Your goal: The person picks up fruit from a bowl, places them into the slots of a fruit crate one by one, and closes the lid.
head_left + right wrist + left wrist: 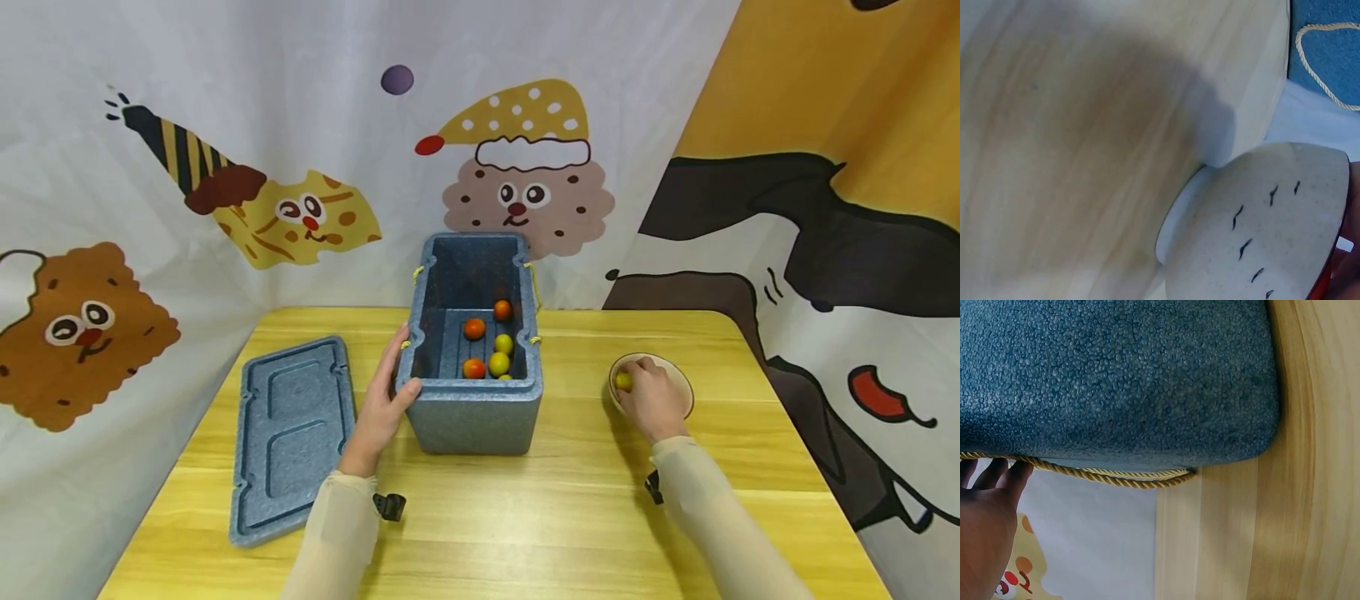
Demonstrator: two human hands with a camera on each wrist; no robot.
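My left hand [378,412] rests on the near left corner of a blue-grey foam box [476,421], thumb over the rim and fingers extended along the side. In the left wrist view its fingers [1016,478] touch the yellow rope [1116,480] beside the box. Inside the box lie several small round fruits, orange-red ones [474,329] like cherry tomatoes and yellow ones [498,363]. To the right, my right hand [654,400] reaches into a speckled off-white bowl [681,375] with curled fingers, pinching a small yellow fruit [623,382]. The hand hides much of the bowl's inside.
A blue-grey foam lid [292,442] lies flat on the wooden table [480,525], left of the box. Rope handles [536,287] hang at the box's sides. A printed cartoon curtain [322,75] stands behind the table's far edge.
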